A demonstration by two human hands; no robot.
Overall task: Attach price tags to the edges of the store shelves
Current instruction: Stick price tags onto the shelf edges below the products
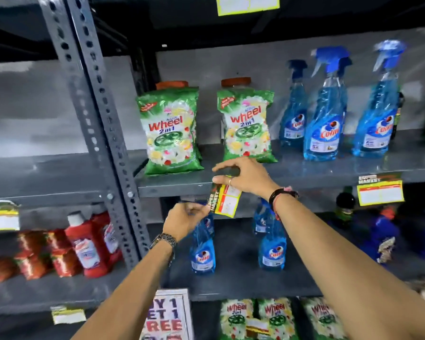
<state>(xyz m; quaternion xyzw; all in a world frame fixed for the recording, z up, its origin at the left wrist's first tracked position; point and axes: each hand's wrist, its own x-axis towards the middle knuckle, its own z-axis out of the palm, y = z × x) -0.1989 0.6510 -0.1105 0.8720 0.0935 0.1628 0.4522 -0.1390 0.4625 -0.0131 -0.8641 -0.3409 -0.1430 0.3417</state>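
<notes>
1. the price tag (225, 201) hangs tilted at the shelf edge (172, 188), just below the right-hand detergent bag (247, 126).
2. the right hand (243, 177) pinches the tag's top against the edge; the left hand (185, 220) pinches its lower left corner.
3. risk: the tag could set crooked, since it sits slanted now.
4. risk: releasing the top before it grips could drop it onto the blue bottles (203, 251) below.
</notes>
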